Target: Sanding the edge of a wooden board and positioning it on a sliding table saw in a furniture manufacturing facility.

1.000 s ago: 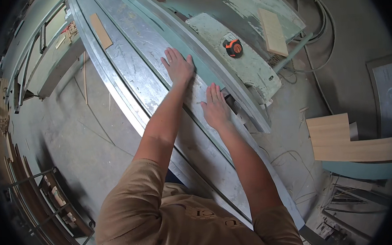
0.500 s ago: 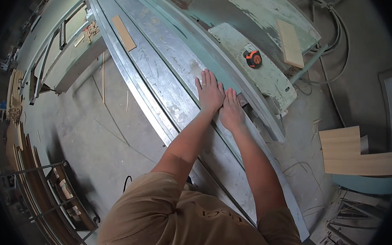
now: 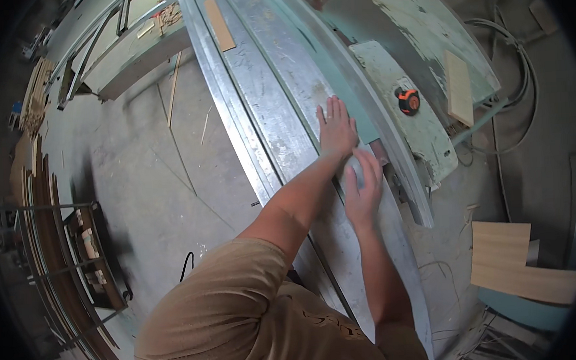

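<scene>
My left hand (image 3: 336, 125) lies palm down on the long metal machine table (image 3: 265, 82), its fingers stretched out and a little apart. Just nearer to me is my right hand (image 3: 364, 192), slightly blurred, with the thumb standing away from the fingers and nothing visible in its grasp. Its fingertips are close to my left wrist; whether they touch it I cannot tell. A pale green strip (image 3: 364, 126) of the machine runs along the right of both hands. Farther up the metal surface rests a thin flat piece of wood (image 3: 219, 24).
To the right, an orange and black tape measure (image 3: 408, 102) sits on a worn pale green plate (image 3: 397, 74). Beyond it is a light wooden board (image 3: 459, 89). An L-shaped plywood piece (image 3: 500, 253) is at lower right. A rack (image 3: 75, 262) with long boards stands at left.
My right hand has drawn back toward me from beside the left hand, its thumb now spread away. The left hand stays flat on the metal. The whole view has shifted.
</scene>
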A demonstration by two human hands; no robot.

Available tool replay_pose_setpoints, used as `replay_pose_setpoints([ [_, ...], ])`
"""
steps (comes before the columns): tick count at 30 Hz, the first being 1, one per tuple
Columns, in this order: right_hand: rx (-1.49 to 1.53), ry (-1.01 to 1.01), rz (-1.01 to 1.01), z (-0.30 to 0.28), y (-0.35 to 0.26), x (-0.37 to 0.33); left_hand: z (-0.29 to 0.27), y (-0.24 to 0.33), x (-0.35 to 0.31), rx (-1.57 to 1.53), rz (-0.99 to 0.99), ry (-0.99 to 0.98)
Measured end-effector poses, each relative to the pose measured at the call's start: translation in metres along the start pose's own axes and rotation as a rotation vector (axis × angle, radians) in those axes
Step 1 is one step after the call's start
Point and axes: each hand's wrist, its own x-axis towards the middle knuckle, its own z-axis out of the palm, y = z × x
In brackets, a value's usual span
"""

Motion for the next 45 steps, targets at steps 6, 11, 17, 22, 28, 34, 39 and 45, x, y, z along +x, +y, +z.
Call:
replay_pose_setpoints([
  [6, -0.092, -0.330, -0.236, 0.129, -0.055, 0.137, 0.025, -0.001, 0.003, -1.225, -0.198, 0.430],
  [11, -0.138, -0.439, -0.216, 0.300, -0.031, 0.249, 0.023, -0.013, -0.004, -0.313, 0.035, 0.154],
  [17, -0.344, -0.502, -0.208, 0.482, -0.056, 0.342, 0.002, -0.029, 0.016, -0.274, -0.005, -0.055],
  [22, -0.529, -0.397, -0.202, 0.527, -0.023, 0.365, -0.030, -0.027, 0.024, -0.277, 0.027, -0.067],
  [28, -0.422, -0.620, 0.083, 0.468, -0.072, 0.357, -0.029, -0.031, 0.021, -0.247, 0.040, -0.020],
  [34, -0.045, -0.666, 0.272, 0.302, -0.055, 0.272, -0.016, -0.017, 0.014, -0.235, -0.024, -0.020],
  [39, -0.074, -0.577, 0.157, 0.040, -0.063, 0.138, -0.006, -0.017, 0.012, -0.237, 0.023, 0.062],
  [45, -0.179, -0.249, 0.644, -0.181, -0.097, 0.010, -0.015, -0.022, 0.013, -0.123, 0.044, -0.014],
])
